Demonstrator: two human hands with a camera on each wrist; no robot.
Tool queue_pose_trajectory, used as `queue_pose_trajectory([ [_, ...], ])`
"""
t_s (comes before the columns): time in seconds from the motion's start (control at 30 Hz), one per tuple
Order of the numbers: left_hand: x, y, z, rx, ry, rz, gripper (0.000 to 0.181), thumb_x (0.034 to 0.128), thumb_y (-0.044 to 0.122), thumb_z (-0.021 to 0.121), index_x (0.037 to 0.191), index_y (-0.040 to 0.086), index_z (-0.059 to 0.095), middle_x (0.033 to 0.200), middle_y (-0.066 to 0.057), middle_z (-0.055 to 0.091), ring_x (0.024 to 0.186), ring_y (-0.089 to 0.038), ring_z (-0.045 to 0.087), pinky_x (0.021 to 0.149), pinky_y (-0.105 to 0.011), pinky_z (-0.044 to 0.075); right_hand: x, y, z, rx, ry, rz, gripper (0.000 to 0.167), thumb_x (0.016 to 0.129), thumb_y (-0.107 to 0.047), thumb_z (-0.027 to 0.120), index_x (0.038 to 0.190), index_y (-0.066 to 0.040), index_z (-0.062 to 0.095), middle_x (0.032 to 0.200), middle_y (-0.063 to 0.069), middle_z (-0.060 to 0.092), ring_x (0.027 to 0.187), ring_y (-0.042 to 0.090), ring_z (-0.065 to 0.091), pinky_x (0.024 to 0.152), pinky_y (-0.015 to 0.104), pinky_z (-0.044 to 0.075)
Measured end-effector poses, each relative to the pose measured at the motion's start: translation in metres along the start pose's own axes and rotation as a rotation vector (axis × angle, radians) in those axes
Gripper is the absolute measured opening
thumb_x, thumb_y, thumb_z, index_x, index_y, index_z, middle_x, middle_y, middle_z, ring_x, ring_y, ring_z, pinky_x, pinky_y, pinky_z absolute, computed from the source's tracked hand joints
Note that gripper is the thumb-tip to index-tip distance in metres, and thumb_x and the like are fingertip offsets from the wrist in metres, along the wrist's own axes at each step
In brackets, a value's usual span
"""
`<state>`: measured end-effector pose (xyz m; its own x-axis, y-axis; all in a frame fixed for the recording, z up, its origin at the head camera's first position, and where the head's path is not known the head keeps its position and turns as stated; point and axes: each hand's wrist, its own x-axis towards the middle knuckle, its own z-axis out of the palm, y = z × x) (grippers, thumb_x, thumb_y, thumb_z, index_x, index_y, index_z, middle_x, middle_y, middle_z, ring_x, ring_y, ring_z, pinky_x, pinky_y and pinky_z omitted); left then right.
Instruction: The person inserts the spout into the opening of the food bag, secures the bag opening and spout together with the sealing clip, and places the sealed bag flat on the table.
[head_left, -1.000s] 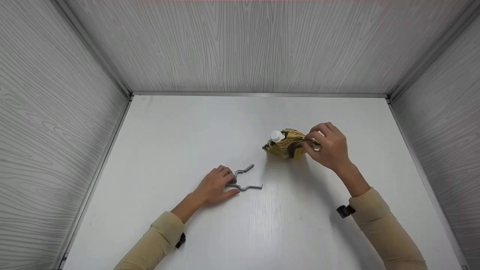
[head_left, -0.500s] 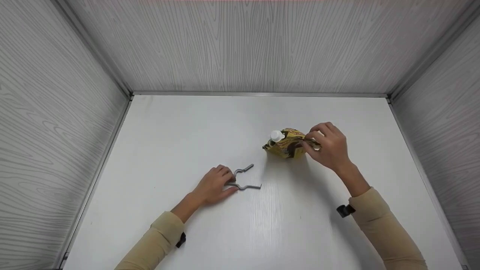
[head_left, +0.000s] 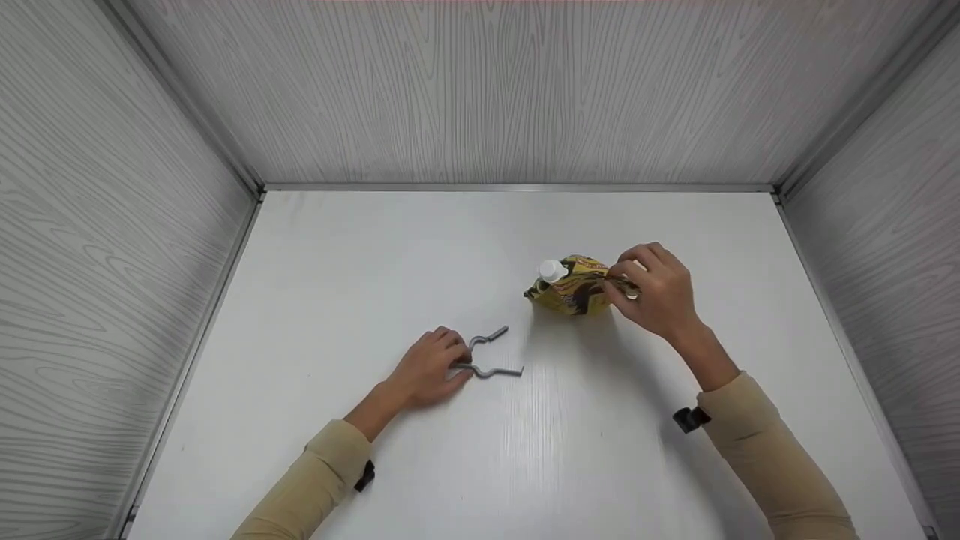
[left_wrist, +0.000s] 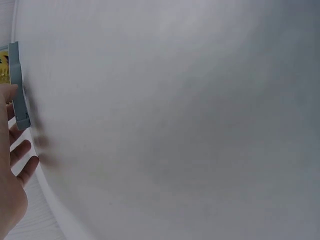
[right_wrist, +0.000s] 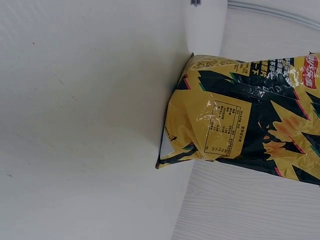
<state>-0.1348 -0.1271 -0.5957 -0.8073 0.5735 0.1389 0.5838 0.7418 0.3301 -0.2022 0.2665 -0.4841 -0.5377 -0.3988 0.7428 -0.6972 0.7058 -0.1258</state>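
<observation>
A yellow and black printed bag [head_left: 574, 292] stands on the white table, a white cap [head_left: 553, 271] at its upper left. My right hand [head_left: 656, 291] pinches the bag's top edge between thumb and fingers. In the right wrist view the bag [right_wrist: 225, 120] shows its printed side; the hand is out of that view. Nearer and to the left, my left hand [head_left: 430, 367] grips a grey clip with two bent arms [head_left: 499, 372], which point right towards the bag. The left wrist view shows the grey clip [left_wrist: 18, 85] at the left edge, with the left hand [left_wrist: 10, 170] beside it.
Grey wood-grain panels [head_left: 480, 90] surround the white table [head_left: 360, 247] at the back and both sides, with metal strips along the edges. Beige sleeves [head_left: 776, 465] cover both forearms, and a black device [head_left: 691, 419] sits at the right wrist.
My left thumb has drawn in slightly towards the fingers on the clip, whose lower arm has shifted a little. The right hand and bag have hardly moved.
</observation>
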Motion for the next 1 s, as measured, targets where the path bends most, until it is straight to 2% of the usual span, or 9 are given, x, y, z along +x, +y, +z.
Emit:
queue_pose_trajectory([
  [0.2, 0.0013, -0.0017, 0.0011, 0.004, 0.008, 0.011, 0.018, 0.1006, 0.037, 0.071, 0.103, 0.019, 0.074, 0.114, 0.001, 0.069, 0.113, -0.019, 0.062, 0.098, -0.039, 0.053, 0.0005, -0.0012, -0.0008, -0.004, -0.012, 0.010, 0.013, 0.085, -0.015, 0.083, 0.085, -0.007, 0.074, 0.090, 0.013, 0.069, 0.084, 0.033, 0.065, 0.071, 0.050, 0.057],
  [0.73, 0.0038, -0.0001, -0.0001, 0.004, 0.012, 0.020, 0.018, 0.0999, 0.036, 0.072, 0.096, 0.018, 0.071, 0.109, 0.002, 0.071, 0.107, -0.018, 0.064, 0.093, -0.037, 0.053, 0.0000, -0.0028, -0.0002, -0.009, -0.017, 0.019, 0.013, 0.083, -0.013, 0.084, 0.085, -0.005, 0.074, 0.090, 0.014, 0.069, 0.083, 0.033, 0.065, 0.069, 0.050, 0.057],
  [0.83, 0.0049, -0.0003, -0.0004, -0.005, 0.032, 0.031, 0.018, 0.0988, 0.035, 0.074, 0.094, 0.018, 0.071, 0.107, 0.002, 0.072, 0.105, -0.018, 0.064, 0.092, -0.037, 0.054, -0.0001, -0.0027, 0.0000, -0.008, -0.009, 0.017, 0.013, 0.082, -0.011, 0.085, 0.084, -0.006, 0.073, 0.089, 0.013, 0.069, 0.083, 0.033, 0.065, 0.069, 0.051, 0.056],
  [1.0, 0.0073, -0.0014, 0.0006, -0.014, 0.102, 0.062, 0.017, 0.0957, 0.031, 0.078, 0.090, 0.016, 0.070, 0.101, 0.003, 0.073, 0.099, -0.017, 0.064, 0.087, -0.035, 0.053, 0.0004, -0.0026, 0.0011, 0.002, 0.010, 0.013, 0.012, 0.080, -0.009, 0.085, 0.083, -0.006, 0.073, 0.087, 0.013, 0.068, 0.080, 0.033, 0.065, 0.067, 0.051, 0.056],
])
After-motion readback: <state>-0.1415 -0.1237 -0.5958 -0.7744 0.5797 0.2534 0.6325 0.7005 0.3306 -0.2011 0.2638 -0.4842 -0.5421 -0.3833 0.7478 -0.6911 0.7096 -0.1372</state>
